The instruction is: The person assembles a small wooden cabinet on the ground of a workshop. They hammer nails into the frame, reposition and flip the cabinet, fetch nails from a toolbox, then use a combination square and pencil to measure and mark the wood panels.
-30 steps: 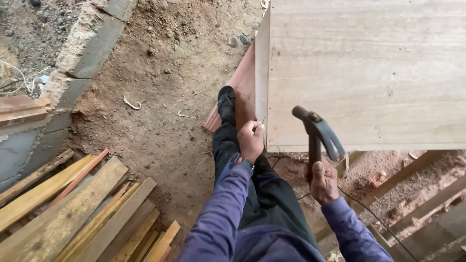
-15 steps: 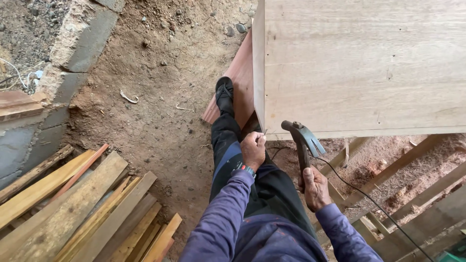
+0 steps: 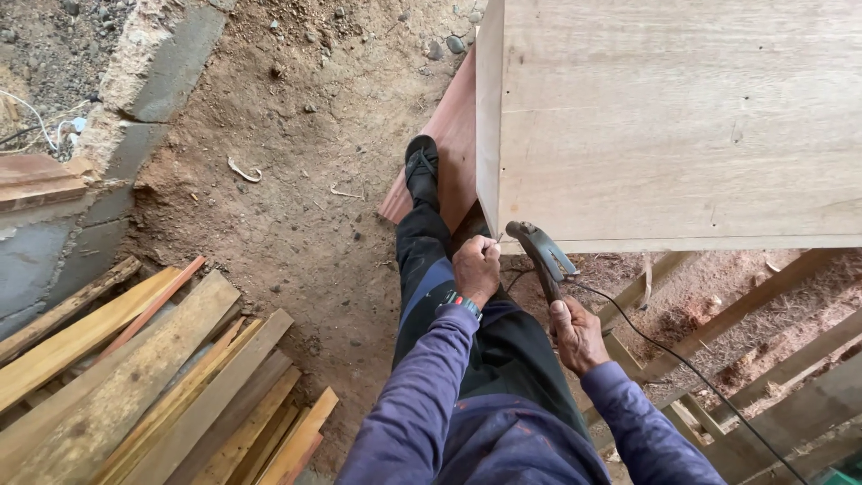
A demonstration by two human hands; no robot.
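Right hand [image 3: 575,334] is closed around the handle of a hammer [image 3: 541,254], head raised just beside the lower corner of a big plywood box [image 3: 673,126]. Left hand [image 3: 476,269] has its fingers pinched together at that corner, probably steadying a nail too small to see. Below is bare dirt floor [image 3: 296,207], with loose planks [image 3: 153,377] stacked at left.

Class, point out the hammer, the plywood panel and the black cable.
hammer [image 3: 539,251], head view, on its metal head.
plywood panel [image 3: 682,126], head view, on its broad face.
black cable [image 3: 682,368], head view, mid-length.
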